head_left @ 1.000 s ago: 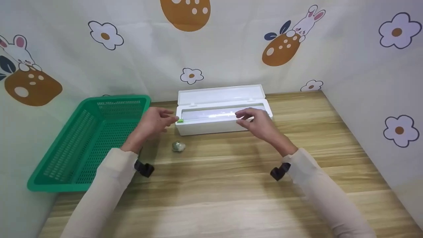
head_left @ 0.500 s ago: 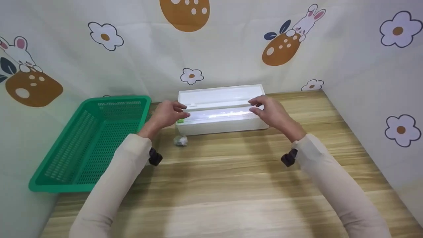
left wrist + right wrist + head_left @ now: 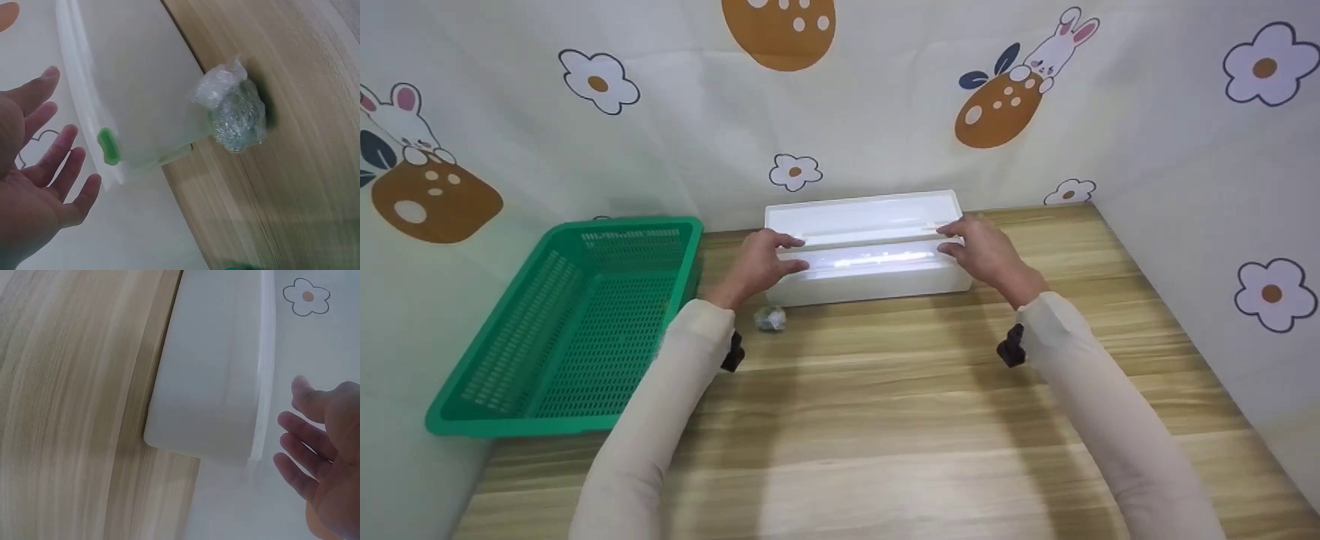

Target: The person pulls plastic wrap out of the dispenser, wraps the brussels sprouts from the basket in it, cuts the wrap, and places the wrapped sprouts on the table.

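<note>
A long white cling film box (image 3: 877,286) stands at the back with its lid (image 3: 862,214) raised and shiny film across its opening. Above its left end is my left hand (image 3: 757,262), thumb and fingers spread apart with nothing between them. My right hand (image 3: 986,251) hovers over the right end in the same way, fingers loosely bent. In the left wrist view, a green slider (image 3: 108,146) sits on the box's edge near my left fingers. A small lump wrapped in clear film (image 3: 239,112) lies on the table beside the box's front left corner.
To the left stands a green plastic basket (image 3: 525,426) with slotted walls, its right rim close to my left forearm. Behind the box hangs a printed fabric backdrop (image 3: 877,112). Wood-grain tabletop (image 3: 855,420) stretches in front of the box.
Both hands have moved over the box: the left rightward and slightly up in view, the right outward toward the box's right end. The wrapped lump has shifted a little nearer the box.
</note>
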Available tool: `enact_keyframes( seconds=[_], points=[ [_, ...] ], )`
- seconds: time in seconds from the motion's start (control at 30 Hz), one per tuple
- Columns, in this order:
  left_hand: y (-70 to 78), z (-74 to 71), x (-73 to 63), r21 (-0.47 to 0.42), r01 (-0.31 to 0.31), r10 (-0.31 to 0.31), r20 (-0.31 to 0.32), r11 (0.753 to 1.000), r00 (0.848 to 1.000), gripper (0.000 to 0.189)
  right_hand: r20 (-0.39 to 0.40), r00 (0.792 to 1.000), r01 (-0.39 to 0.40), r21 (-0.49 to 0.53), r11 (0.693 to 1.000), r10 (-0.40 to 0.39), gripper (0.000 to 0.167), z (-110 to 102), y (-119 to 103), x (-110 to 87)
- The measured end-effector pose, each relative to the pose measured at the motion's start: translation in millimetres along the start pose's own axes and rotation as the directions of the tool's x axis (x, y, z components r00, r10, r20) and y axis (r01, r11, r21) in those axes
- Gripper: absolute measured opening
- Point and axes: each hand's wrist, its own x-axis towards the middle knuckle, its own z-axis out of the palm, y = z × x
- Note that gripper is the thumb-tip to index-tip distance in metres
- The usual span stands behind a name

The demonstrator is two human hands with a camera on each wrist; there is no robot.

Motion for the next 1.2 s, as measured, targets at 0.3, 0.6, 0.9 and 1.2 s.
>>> enact_keyframes(
  seconds=[0.3, 0.6, 0.9, 1.2],
  points=[
    [-11.0, 8.2, 3.5, 0.032, -0.016, 0.017, -0.010, 0.999, 1.000, 0.033, 0.023, 0.999, -0.039, -0.012, 0.999, 0.040, 0.034, 8.4, 5.5, 1.9],
    [-15.9, 14.0, 5.5, 0.051, -0.057, 0.060, -0.062, 0.997, 0.996, 0.017, 0.000, 0.999, -0.041, -0.018, 0.999, 0.041, 0.027, 14.9, 9.5, 1.6],
    [-18.7, 16.3, 7.5, 0.131, -0.113, 0.128, -0.109, 0.985, 0.986, 0.013, -0.053, 0.998, -0.025, -0.078, 0.997, 0.021, 0.021, 16.3, 12.3, 4.9],
    [-21.0, 15.2, 9.4, 0.116, -0.119, 0.129, -0.079, 0.986, 0.988, 0.016, -0.095, 0.995, -0.003, -0.126, 0.992, -0.009, 0.018, 20.6, 12.6, 9.4]
  ],
)
